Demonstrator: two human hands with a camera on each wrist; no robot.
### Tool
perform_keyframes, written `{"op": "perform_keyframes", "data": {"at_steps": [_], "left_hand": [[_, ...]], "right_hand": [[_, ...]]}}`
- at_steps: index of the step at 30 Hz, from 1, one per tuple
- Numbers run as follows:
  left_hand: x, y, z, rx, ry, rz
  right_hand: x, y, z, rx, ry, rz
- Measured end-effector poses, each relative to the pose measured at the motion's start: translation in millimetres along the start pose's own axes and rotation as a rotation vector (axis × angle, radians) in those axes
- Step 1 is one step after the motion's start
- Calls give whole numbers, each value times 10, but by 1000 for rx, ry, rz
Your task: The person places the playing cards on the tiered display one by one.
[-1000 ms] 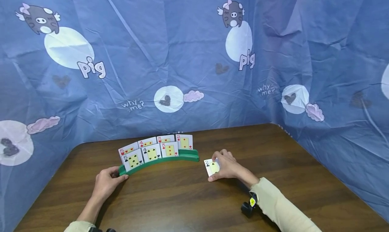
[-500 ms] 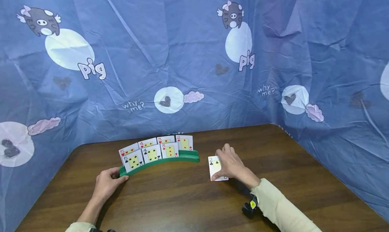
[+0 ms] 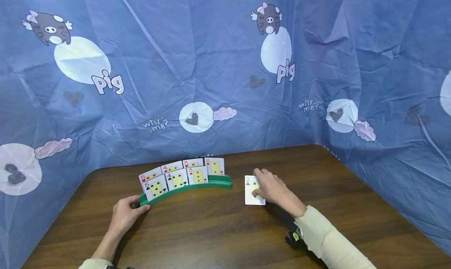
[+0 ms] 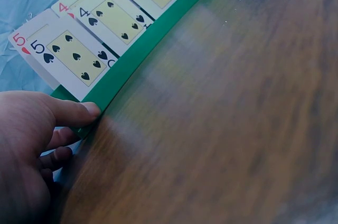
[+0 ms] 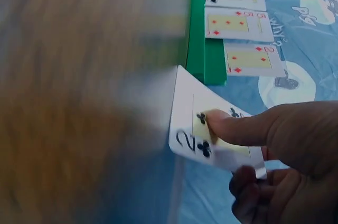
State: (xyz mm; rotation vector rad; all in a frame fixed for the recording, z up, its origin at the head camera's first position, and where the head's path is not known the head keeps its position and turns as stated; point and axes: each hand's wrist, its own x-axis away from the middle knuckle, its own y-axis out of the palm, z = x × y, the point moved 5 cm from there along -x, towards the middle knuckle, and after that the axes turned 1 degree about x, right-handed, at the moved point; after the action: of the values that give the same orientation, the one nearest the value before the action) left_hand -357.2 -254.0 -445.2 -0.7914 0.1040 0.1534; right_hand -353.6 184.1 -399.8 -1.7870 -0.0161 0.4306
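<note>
My left hand (image 3: 125,214) pinches the left end of a curved green card holder (image 3: 219,180), its thumb on the front edge in the left wrist view. The holder's front row bears a five of spades (image 3: 155,188), a four of spades (image 3: 176,179) and a three of diamonds (image 3: 197,175). Behind them stand hearts and diamonds, with a two of diamonds (image 3: 214,166) at the right end. To the right of the holder, my right hand (image 3: 275,187) pinches a two of clubs (image 5: 186,102) by its right side. The thumb lies on the card's face; the card is apart from the holder.
A brown wooden table (image 3: 197,233) lies under both hands. Beyond it hangs a blue cloth (image 3: 225,65) printed with pigs and hearts, close behind the holder. Bare table surface stretches in front of the holder and to the right.
The two of clubs has shifted right and slightly farther away, and stands straighter. My right thumb has moved up from its lower edge onto its face. The left hand keeps its grip.
</note>
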Motion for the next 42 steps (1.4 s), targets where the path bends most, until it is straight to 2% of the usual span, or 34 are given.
{"op": "perform_keyframes", "data": {"at_steps": [4,9,16,24,28,36,42], "left_hand": [[-4,11,0,-3,2,-1],[-8,10,-9,-5,7,4],[-10,0,-15,5,5,0],[-14,-3,-17,-1,7,10],[-4,4,-28,0,2,7],[5,9,-34,9,-1,12],[-15,10,-25,5,-12,11]], "right_hand": [[2,-86,-19,-42,-60,61],[-41,-186,-58,-87,-113,99],[-121,-345,-93,-138,-115,139],[-240,-554,-167,-233,-148,284],[-303,-580,-227,-268,-146,321],[-443,-514,-357,-373,-101,331],[-522,-457,-440,-387,-83,308]]}}
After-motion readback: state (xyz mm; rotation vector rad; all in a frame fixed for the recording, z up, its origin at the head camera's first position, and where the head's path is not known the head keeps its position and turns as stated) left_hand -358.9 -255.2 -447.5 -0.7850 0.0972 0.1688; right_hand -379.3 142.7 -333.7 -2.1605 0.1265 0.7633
